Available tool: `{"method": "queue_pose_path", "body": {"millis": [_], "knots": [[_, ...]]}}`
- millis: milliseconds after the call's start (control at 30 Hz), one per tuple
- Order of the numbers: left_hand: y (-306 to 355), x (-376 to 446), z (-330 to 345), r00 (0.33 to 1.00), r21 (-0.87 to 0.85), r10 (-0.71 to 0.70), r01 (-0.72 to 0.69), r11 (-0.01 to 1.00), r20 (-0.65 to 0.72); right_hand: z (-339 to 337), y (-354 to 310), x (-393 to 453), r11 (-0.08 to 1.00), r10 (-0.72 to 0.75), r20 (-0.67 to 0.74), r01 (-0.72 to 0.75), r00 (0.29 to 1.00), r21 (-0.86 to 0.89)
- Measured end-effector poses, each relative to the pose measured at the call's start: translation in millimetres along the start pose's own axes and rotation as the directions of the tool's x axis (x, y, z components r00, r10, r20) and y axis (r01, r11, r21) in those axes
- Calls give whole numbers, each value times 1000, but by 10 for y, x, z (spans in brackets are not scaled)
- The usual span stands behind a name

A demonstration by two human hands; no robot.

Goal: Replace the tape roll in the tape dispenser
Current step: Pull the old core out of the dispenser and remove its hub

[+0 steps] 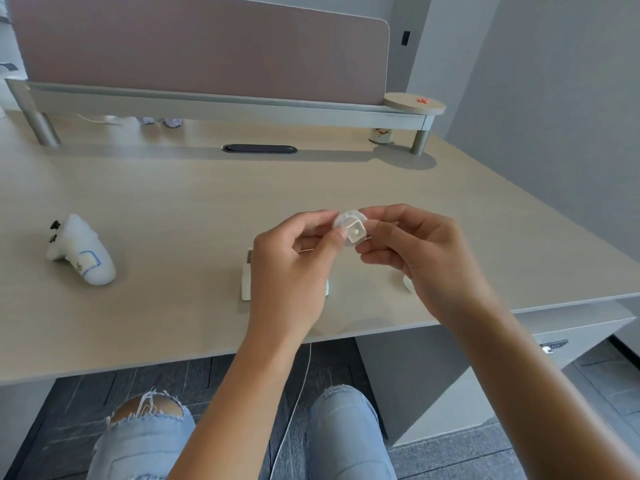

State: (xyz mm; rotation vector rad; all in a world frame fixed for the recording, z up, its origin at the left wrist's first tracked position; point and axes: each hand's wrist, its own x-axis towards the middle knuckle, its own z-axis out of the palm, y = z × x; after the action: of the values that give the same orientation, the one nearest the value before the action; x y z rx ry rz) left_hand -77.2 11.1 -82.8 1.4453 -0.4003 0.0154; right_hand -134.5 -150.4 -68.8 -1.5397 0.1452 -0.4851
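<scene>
1. Hands first: my left hand (294, 268) and my right hand (415, 251) are raised together above the table (173, 188), fingertips meeting around one small thing.
2. Between them I pinch a clear tape roll (346, 221) with a white squarish hub (356, 233) in its centre; my left thumb and forefinger grip its left edge, my right thumb and fingers close on its right side.
3. Directly under my left hand sits the white tape dispenser (246, 278), resting on the table and mostly hidden by my hand and wrist.
4. Just beside my right wrist, a small white piece (408, 283) lies on the table; I cannot tell what it is.
5. Well off to the left lies a white handheld controller (81, 251) with dark buttons.
6. At the far edge stands a raised shelf (225, 102) with a pinkish divider panel (194, 43) behind it, and a dark oval cable slot (259, 148) is set into the table below.
7. Below the table edge are my knees in light ripped jeans (145, 441).
</scene>
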Motion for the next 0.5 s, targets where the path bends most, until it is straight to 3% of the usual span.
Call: {"method": "queue_pose_path", "body": {"millis": [233,367,500], "knots": [[-11,-81,249,980,-285,-191,199,938,59,-147,-25,-242,909,-214,-39,184,976,-375],[-28,-136,357,958,-352,-247,283,892,144,-247,-10,-306,815,-352,-70,268,934,-513],[-3,-214,419,943,-363,-287,331,871,170,-297,-27,-417,772,-389,-61,289,919,-566]]}}
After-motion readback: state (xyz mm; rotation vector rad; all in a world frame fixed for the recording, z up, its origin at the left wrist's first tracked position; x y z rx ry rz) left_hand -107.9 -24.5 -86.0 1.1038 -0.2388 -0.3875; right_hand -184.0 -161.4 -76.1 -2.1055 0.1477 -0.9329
